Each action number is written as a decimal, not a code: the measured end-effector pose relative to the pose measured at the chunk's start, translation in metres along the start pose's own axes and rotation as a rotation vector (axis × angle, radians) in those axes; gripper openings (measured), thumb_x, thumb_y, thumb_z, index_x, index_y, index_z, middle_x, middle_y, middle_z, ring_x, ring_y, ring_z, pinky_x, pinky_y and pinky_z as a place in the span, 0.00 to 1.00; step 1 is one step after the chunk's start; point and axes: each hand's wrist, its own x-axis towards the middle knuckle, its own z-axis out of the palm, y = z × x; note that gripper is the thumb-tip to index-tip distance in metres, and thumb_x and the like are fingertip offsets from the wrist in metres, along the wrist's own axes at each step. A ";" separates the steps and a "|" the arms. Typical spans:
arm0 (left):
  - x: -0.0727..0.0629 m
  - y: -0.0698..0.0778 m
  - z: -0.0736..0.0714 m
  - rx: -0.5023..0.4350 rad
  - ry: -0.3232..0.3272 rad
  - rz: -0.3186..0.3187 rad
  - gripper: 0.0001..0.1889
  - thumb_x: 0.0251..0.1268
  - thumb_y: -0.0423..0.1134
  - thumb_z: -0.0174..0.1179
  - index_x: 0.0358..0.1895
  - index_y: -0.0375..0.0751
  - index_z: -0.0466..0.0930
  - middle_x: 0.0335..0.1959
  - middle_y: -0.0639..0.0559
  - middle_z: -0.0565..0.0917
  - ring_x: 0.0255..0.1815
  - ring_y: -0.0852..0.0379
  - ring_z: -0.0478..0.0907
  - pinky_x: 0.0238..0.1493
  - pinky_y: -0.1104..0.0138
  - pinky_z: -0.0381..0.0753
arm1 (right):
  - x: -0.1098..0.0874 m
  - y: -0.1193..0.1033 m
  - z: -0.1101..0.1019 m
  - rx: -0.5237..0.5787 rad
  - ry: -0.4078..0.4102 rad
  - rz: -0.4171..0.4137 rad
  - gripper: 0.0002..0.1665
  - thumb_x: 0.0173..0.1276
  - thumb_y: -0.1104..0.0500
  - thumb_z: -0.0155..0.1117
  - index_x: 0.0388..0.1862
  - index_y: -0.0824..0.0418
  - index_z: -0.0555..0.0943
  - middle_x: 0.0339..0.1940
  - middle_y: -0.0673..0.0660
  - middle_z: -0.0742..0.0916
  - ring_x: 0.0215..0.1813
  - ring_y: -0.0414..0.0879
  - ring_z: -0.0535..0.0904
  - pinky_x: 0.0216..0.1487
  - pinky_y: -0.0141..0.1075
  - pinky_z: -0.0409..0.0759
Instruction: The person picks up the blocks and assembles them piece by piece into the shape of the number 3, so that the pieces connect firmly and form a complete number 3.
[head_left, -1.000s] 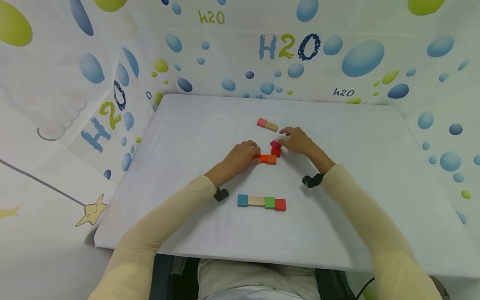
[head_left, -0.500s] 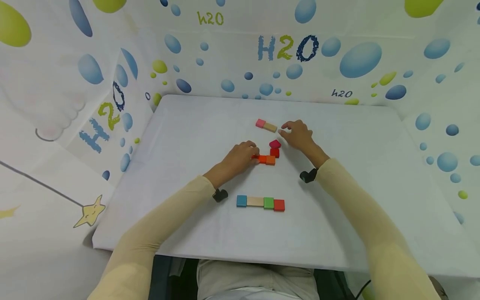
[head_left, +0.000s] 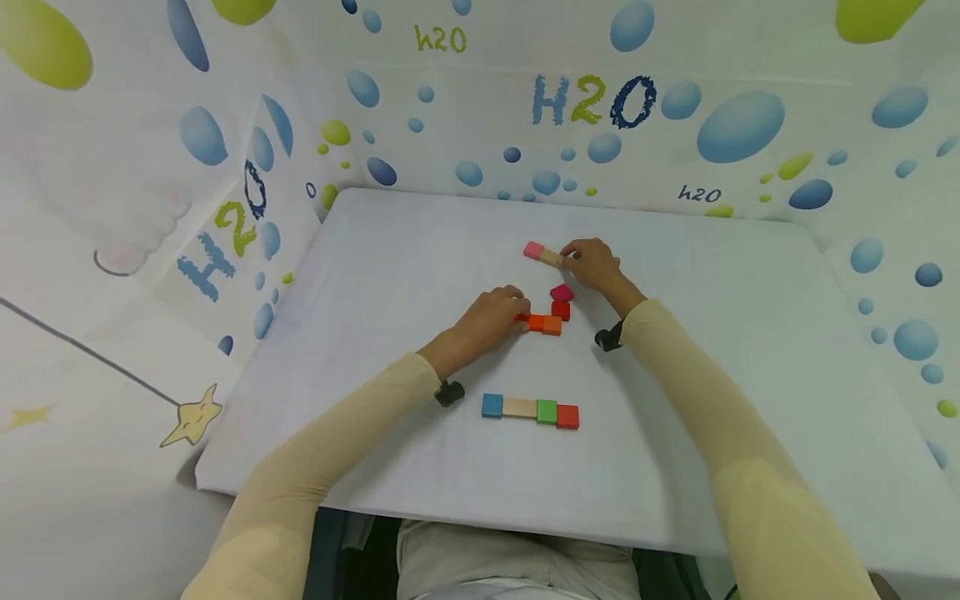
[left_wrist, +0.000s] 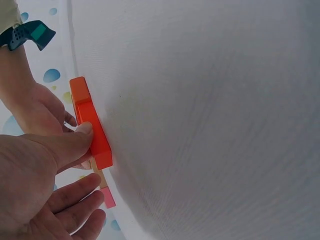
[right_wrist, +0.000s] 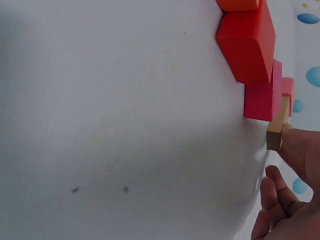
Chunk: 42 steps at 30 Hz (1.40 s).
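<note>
My left hand (head_left: 489, 320) pinches an orange-red block (left_wrist: 101, 149) between thumb and index finger, its other fingers spread. An orange block (head_left: 552, 326) adjoins that block on the right. Above the orange one sit a red block (head_left: 561, 311) and a crimson five-sided block (head_left: 561, 292). At the back, my right hand (head_left: 592, 262) holds the right end of a plain wooden block (head_left: 550, 258). In the right wrist view the thumb lies against this block; the index fingertip is hidden. A pink block (head_left: 533, 250) touches the wooden block's left end.
Nearer the front edge lies a row: a blue block (head_left: 492, 406), a plain wooden block (head_left: 519, 407), a green block (head_left: 547, 412) and a red block (head_left: 567, 417). A white cloth covers the table (head_left: 390, 467). Printed walls (head_left: 480, 108) stand behind and beside it.
My right hand has left the crimson block, moved back and taken hold of the plain wooden block. The left hand stays at the orange-red block. The head view has shifted slightly.
</note>
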 end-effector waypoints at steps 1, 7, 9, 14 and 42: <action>0.000 0.001 0.000 0.001 0.000 0.002 0.15 0.77 0.43 0.65 0.60 0.43 0.86 0.67 0.43 0.81 0.69 0.45 0.77 0.73 0.51 0.76 | 0.000 0.002 0.000 0.007 -0.006 0.000 0.22 0.82 0.50 0.59 0.68 0.57 0.80 0.66 0.64 0.79 0.69 0.59 0.70 0.70 0.61 0.67; 0.001 0.001 0.001 0.009 0.000 0.009 0.15 0.77 0.44 0.64 0.60 0.43 0.85 0.68 0.43 0.80 0.69 0.45 0.76 0.73 0.52 0.76 | 0.002 0.007 -0.005 0.030 -0.091 -0.011 0.21 0.81 0.51 0.60 0.67 0.57 0.81 0.69 0.64 0.79 0.68 0.60 0.71 0.71 0.61 0.70; 0.001 0.000 0.002 0.006 0.000 0.007 0.15 0.77 0.44 0.64 0.60 0.43 0.85 0.68 0.43 0.80 0.69 0.45 0.76 0.73 0.52 0.76 | 0.002 0.006 -0.005 0.022 -0.123 -0.021 0.21 0.80 0.51 0.61 0.66 0.57 0.82 0.70 0.64 0.79 0.68 0.60 0.71 0.71 0.60 0.71; 0.000 -0.001 0.003 0.000 0.011 0.006 0.15 0.77 0.44 0.65 0.59 0.43 0.86 0.67 0.43 0.80 0.68 0.45 0.77 0.73 0.53 0.76 | -0.001 -0.003 -0.003 -0.008 -0.175 -0.060 0.20 0.79 0.50 0.63 0.63 0.57 0.84 0.69 0.64 0.80 0.67 0.59 0.72 0.70 0.57 0.74; 0.002 -0.002 0.004 0.030 0.024 0.025 0.14 0.77 0.44 0.65 0.58 0.43 0.86 0.66 0.42 0.82 0.67 0.44 0.78 0.70 0.51 0.78 | -0.021 -0.020 -0.001 -0.049 -0.245 -0.114 0.20 0.79 0.52 0.64 0.64 0.57 0.85 0.64 0.63 0.82 0.60 0.56 0.73 0.56 0.45 0.78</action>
